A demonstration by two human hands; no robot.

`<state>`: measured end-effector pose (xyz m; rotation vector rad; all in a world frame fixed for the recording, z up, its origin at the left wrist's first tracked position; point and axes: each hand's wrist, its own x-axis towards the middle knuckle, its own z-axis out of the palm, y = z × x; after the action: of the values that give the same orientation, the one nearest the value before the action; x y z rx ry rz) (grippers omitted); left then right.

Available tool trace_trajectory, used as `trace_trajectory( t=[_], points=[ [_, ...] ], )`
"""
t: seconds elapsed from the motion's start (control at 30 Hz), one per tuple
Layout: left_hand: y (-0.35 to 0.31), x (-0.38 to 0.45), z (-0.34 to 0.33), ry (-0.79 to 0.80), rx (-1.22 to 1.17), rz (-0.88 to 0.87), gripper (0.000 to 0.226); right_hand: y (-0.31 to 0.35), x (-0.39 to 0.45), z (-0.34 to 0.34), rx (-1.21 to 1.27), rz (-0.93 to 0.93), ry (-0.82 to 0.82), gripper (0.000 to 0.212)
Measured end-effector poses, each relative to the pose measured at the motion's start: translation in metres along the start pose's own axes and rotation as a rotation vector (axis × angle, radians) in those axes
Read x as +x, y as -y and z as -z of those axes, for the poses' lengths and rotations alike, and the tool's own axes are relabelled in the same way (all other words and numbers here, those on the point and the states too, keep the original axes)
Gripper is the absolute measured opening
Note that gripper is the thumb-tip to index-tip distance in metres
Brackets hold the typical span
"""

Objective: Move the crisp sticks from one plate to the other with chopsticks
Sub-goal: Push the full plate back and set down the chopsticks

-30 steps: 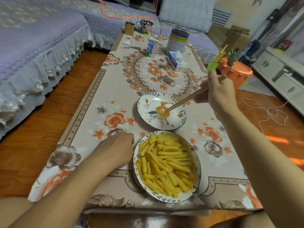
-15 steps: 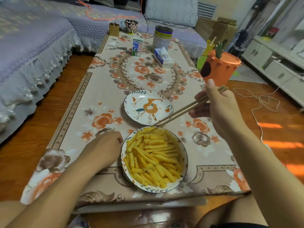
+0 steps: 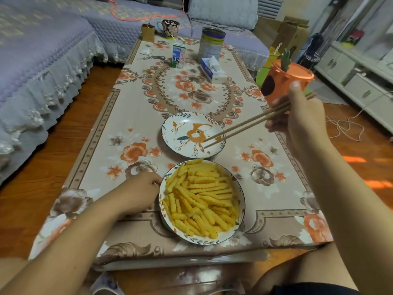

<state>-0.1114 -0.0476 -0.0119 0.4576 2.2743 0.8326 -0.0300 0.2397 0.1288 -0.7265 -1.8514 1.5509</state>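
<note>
My right hand grips the chopsticks, whose tips sit slightly parted and carrying nothing over the near-right part of the painted plate, which has no sticks on it. The crisp sticks lie heaped in the full plate, which sits toward me from those tips, most pieces running crosswise or diagonally. My left hand rests against that plate's left rim with fingers curled, but I can't tell whether it pinches the rim. I judge the next reach is back toward me and down.

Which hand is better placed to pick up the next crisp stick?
Right. The right hand holds the chopsticks, tips over the empty plate. The left hand rests beside the full plate, without a tool.
</note>
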Motion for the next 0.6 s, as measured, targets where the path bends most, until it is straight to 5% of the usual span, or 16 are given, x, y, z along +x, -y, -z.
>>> trace_trajectory(
  t=[0.17,0.27,0.43,0.6],
  points=[
    [0.007,-0.002,-0.003,0.108,-0.217,0.083,0.034,0.003,0.031,0.013,0.034,-0.113,-0.264,0.035],
    [0.004,-0.005,-0.007,0.131,-0.314,0.081,0.034,0.004,0.051,0.013,0.041,-0.301,-0.133,0.025],
    [-0.001,-0.012,-0.010,0.163,-0.340,0.077,0.036,-0.056,0.065,-0.018,-0.674,-0.546,0.324,0.033],
    [-0.002,-0.015,-0.012,0.224,-0.377,0.079,0.034,-0.099,0.062,-0.055,-0.573,-0.676,0.465,0.027]
  ],
)
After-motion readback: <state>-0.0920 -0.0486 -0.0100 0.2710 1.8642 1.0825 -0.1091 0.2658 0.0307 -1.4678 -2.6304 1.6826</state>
